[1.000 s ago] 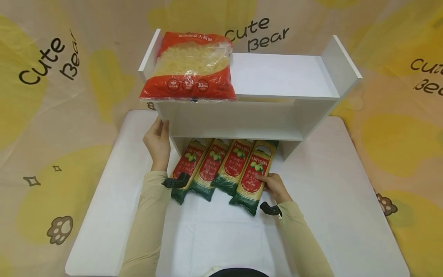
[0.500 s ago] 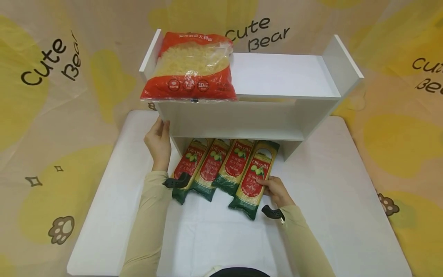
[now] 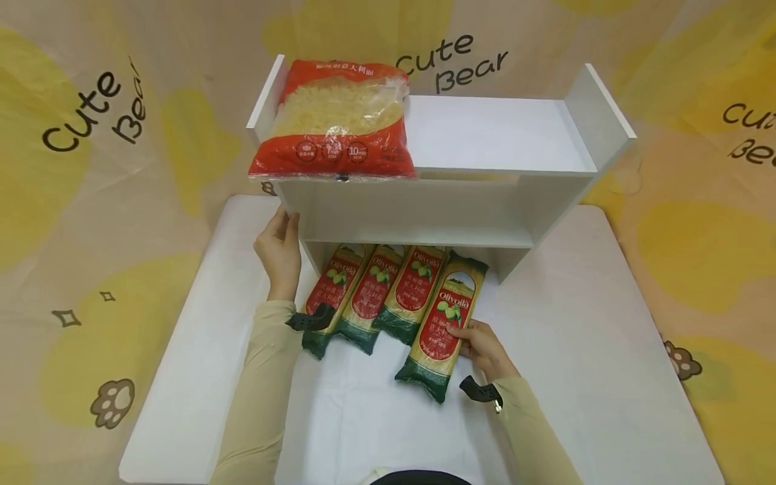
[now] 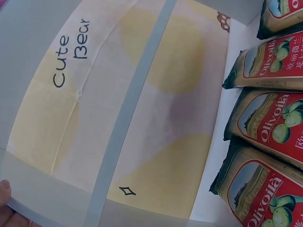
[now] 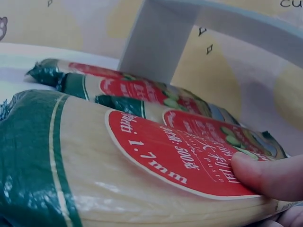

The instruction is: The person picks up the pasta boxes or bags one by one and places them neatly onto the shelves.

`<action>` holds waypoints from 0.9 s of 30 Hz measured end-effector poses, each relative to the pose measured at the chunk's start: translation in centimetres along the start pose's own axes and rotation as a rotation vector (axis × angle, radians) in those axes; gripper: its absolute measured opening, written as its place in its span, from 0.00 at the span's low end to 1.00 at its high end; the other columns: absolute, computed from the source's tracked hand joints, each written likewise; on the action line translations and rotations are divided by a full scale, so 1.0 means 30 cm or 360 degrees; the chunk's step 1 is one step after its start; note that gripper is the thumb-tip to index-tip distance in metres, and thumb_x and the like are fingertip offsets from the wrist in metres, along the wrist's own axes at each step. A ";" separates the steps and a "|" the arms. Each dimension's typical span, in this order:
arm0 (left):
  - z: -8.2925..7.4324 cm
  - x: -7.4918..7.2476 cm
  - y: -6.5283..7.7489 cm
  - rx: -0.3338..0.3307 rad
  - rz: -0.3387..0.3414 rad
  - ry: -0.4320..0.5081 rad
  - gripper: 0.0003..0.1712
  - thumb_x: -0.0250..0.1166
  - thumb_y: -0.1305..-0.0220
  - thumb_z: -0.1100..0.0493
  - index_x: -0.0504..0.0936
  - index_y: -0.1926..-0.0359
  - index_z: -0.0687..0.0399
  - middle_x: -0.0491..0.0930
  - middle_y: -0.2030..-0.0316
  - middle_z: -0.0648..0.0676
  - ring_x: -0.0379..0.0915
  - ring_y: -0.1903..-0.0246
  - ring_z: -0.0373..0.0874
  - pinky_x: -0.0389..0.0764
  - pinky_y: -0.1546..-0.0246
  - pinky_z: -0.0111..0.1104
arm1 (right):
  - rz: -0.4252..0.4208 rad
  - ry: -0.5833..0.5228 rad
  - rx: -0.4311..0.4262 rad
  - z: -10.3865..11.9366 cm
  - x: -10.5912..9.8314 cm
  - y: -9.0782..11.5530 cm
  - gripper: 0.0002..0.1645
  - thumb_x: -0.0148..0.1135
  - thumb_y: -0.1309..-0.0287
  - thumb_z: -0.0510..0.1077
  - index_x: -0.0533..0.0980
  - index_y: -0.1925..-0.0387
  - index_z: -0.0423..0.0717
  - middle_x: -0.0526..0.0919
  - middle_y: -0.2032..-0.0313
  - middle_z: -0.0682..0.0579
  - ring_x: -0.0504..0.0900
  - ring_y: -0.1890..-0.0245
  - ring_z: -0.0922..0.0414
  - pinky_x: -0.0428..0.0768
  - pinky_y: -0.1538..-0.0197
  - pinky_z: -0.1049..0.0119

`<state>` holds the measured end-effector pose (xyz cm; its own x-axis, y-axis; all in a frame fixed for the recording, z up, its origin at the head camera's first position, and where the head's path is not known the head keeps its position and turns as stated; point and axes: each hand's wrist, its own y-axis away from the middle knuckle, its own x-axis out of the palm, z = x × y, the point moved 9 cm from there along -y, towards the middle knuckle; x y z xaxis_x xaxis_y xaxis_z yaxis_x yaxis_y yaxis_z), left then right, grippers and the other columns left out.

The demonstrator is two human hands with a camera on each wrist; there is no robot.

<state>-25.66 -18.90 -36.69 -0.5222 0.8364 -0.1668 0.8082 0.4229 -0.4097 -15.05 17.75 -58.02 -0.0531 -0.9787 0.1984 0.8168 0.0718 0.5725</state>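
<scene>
Spaghetti packet sits pinched; three jut from shelf.

Up there on the left lies a red bag of pasta with a see-through window. Behind it hangs a beige cloth with yellow blotches, "Cute Bear" lettering, paw prints and little stars. The white table has rounded corners.

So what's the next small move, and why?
I'd probably draw the rightmost packet slightly away from the shelf: the right hand pinches its edge, its far end appears close to the lower board, and the left hand grips the shelf's side.
</scene>
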 end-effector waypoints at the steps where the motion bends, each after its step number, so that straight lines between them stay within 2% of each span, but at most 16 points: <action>1: -0.001 0.000 0.000 0.0001 0.0002 -0.0003 0.18 0.61 0.34 0.63 0.79 0.44 0.60 0.79 0.49 0.58 0.78 0.50 0.49 0.77 0.50 0.36 | -0.0003 -0.0013 -0.0005 0.001 0.003 0.007 0.23 0.58 0.38 0.35 0.66 0.46 0.25 0.85 0.68 0.51 0.85 0.68 0.59 0.83 0.61 0.66; 7: 0.002 -0.004 0.007 -0.0029 0.0011 -0.0048 0.19 0.60 0.33 0.61 0.78 0.42 0.59 0.78 0.46 0.56 0.77 0.49 0.47 0.77 0.49 0.37 | -0.0022 -0.0017 -0.0044 0.013 0.020 0.055 0.26 0.58 0.38 0.36 0.64 0.43 0.24 0.84 0.66 0.51 0.83 0.66 0.59 0.82 0.61 0.66; 12: -0.005 -0.005 0.004 -0.0023 0.0003 -0.0060 0.19 0.60 0.33 0.61 0.78 0.43 0.59 0.78 0.47 0.57 0.77 0.50 0.46 0.77 0.50 0.38 | -0.0019 0.0008 -0.0085 0.035 0.035 0.086 0.25 0.58 0.38 0.36 0.65 0.44 0.25 0.84 0.65 0.52 0.83 0.66 0.59 0.82 0.60 0.66; 20: -0.009 -0.008 0.003 0.0011 -0.0014 -0.0049 0.18 0.60 0.33 0.62 0.79 0.44 0.59 0.79 0.49 0.56 0.78 0.51 0.47 0.78 0.51 0.35 | -0.0007 0.0018 -0.0104 0.062 0.060 0.155 0.23 0.58 0.38 0.36 0.66 0.45 0.26 0.84 0.67 0.53 0.81 0.70 0.62 0.78 0.68 0.70; 27: -0.001 -0.006 0.007 0.0023 -0.0011 0.0018 0.18 0.61 0.33 0.61 0.79 0.43 0.59 0.79 0.49 0.57 0.78 0.52 0.49 0.78 0.51 0.35 | 0.0068 -0.0040 -0.0162 0.111 0.076 0.222 0.28 0.56 0.37 0.34 0.60 0.40 0.23 0.84 0.65 0.53 0.83 0.64 0.61 0.81 0.58 0.67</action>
<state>-25.39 -18.95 -36.71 -0.5247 0.8372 -0.1540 0.8005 0.4237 -0.4239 -11.63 16.65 -51.10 -0.0305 -0.9699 0.2417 0.8725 0.0921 0.4798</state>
